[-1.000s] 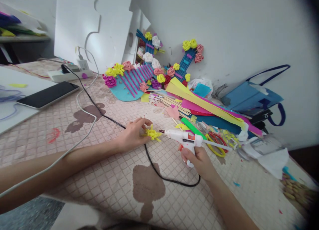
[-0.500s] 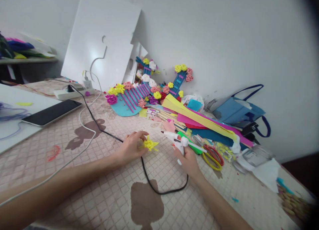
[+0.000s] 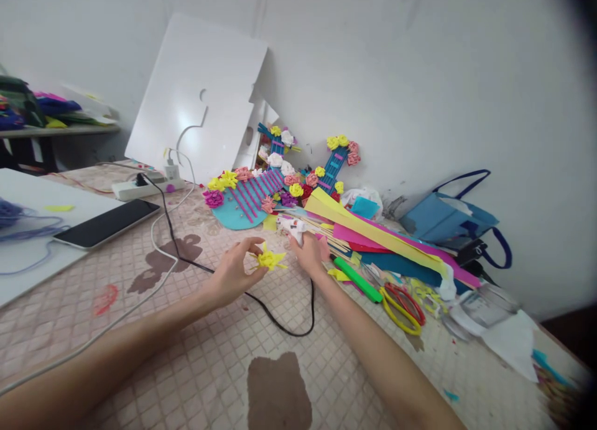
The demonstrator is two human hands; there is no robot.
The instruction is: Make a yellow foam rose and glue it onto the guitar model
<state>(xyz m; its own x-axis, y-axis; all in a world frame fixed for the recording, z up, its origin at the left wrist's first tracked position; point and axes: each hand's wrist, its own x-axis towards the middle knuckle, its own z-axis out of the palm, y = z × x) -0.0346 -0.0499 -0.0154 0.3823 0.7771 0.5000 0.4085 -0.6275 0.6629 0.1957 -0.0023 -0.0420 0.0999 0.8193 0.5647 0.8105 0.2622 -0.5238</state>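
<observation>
Between the thumb and fingers of my left hand (image 3: 234, 269) is a yellow paper flower (image 3: 269, 257), its pointed petals spread to the right. My right hand (image 3: 308, 255) grips a white hot glue gun (image 3: 291, 227) by its handle, farther back and to the right of the flower. The glue gun's nozzle is hard to make out against the things behind it. A black cord (image 3: 284, 330) loops over the table below my hands. Just beyond the glue gun lies a turquoise board (image 3: 237, 212) decorated with purple strips and colourful paper flowers.
Right of my hands lie a green marker (image 3: 358, 279), yellow-and-red scissors (image 3: 402, 309), wooden sticks and rolled coloured paper (image 3: 373, 231). A blue bag (image 3: 448, 215) leans against the wall. On the left are a phone (image 3: 109, 222), a power strip (image 3: 144, 186) and a white cable (image 3: 153, 281).
My right hand has carried the glue gun left and away from me, toward the decorated board. My left hand, holding the yellow flower, has shifted slightly left. The camera view has tilted up a little.
</observation>
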